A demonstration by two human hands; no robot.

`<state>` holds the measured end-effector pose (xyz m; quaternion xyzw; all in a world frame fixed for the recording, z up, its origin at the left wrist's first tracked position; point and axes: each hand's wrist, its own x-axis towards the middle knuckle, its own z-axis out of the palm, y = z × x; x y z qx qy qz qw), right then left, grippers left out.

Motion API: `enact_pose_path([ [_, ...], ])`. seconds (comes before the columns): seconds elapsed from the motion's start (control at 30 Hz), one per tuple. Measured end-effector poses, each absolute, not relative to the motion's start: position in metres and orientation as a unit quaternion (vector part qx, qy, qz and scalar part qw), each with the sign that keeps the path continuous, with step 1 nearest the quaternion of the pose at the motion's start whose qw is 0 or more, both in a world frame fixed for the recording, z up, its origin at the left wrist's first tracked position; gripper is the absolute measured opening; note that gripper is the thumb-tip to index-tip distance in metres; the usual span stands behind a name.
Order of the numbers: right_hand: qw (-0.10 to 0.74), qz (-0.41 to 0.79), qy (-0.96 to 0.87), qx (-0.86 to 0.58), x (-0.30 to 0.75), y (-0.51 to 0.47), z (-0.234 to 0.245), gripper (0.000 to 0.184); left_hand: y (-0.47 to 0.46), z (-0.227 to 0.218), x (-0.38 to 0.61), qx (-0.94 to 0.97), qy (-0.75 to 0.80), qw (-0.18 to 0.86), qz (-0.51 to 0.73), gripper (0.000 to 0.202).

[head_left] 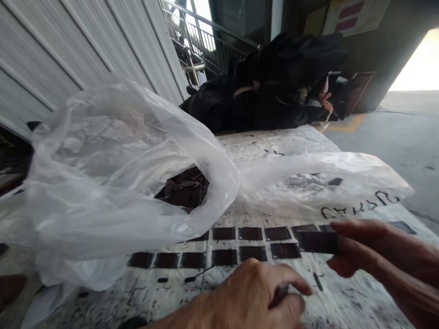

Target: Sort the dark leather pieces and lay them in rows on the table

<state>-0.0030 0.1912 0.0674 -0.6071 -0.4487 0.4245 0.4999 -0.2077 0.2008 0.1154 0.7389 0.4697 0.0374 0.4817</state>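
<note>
Small dark rectangular pieces (224, 257) lie flat in two rows across the worn, marked table top (164, 304). Between the fingers and thumb of my right hand (384, 258) is another dark rectangular piece (317, 242), held just over the right end of the rows. My left hand (250, 292) is in front of the rows, its fingers curled. Something small and dark shows between its thumb and forefinger, too hidden to name. Behind the rows, a large clear plastic bag (113, 219) gapes, with many dark brown pieces (187, 187) inside.
A second, flatter plastic bag (295, 196) with black handwriting lies to the right. Behind the table is a heap of black bundles (267, 87). A ribbed metal wall (85, 41) stands at back left. A blurred brown shape (12, 290) shows at the left edge.
</note>
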Motion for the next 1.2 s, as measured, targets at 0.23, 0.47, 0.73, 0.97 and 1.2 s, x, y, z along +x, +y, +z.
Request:
enact_pose_path([
  [0.23,0.453,0.68,-0.368,-0.443,-0.067,0.195,0.09,0.028,0.183,0.098,-0.27,0.519,0.534,0.646,0.167,0.035],
  [0.47,0.417,0.722,-0.336,-0.438,-0.094,0.183,0.074,0.033,0.167,0.096,-0.295,0.512,0.567,0.621,0.176,0.032],
  [0.73,0.467,0.47,-0.418,-0.622,-0.009,0.193,0.068,0.035,0.179,0.107,-0.283,0.724,0.539,0.426,0.06,0.031],
  [0.97,0.358,0.433,-0.484,-0.671,0.013,0.192,0.04,0.023,0.206,0.09,-0.22,0.873,0.42,0.248,0.003,0.038],
  [1.2,0.304,0.43,-0.495,-0.691,0.014,0.202,0.031,0.026,0.217,0.075,-0.191,0.897,0.385,0.179,-0.121,0.063],
])
